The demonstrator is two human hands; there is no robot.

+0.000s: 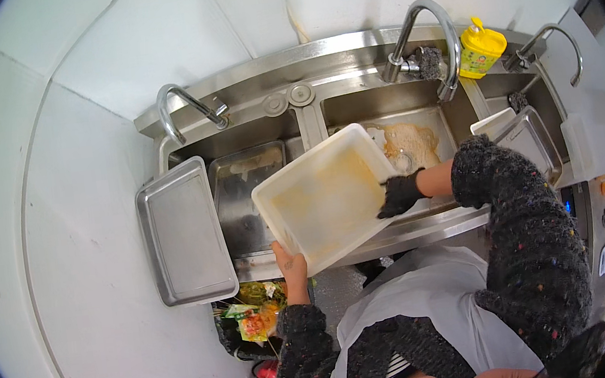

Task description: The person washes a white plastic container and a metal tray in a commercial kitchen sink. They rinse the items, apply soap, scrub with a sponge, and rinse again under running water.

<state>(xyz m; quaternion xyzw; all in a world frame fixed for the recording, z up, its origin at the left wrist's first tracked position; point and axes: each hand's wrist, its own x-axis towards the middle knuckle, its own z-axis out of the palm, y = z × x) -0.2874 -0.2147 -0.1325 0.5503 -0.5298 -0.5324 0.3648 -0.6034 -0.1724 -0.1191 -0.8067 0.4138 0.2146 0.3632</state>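
A shallow white plastic tray (pixel 327 203), smeared with yellowish residue, is tilted over the front of the steel sinks. My left hand (pixel 291 263), bare, grips the tray's lower left corner, thumb over the rim. At the tray's right side is my right hand (pixel 402 193) in a black glove, its fingers inside the rim; whether it holds anything is hidden. Behind the tray, brownish foamy liquid (pixel 410 142) lies on the floor of the middle sink (pixel 382 101). A rectangular steel tray (pixel 186 237) rests across the left end of the left sink.
Another metal tray (pixel 249 195) lies in the left sink. Curved taps (pixel 447 29) rise behind the basins, with a yellow pump bottle (pixel 482 48) and steel wool (pixel 428 62) near one. More trays (pixel 529 144) lean at the right sink. A rubbish bin (pixel 229 334) stands below at left.
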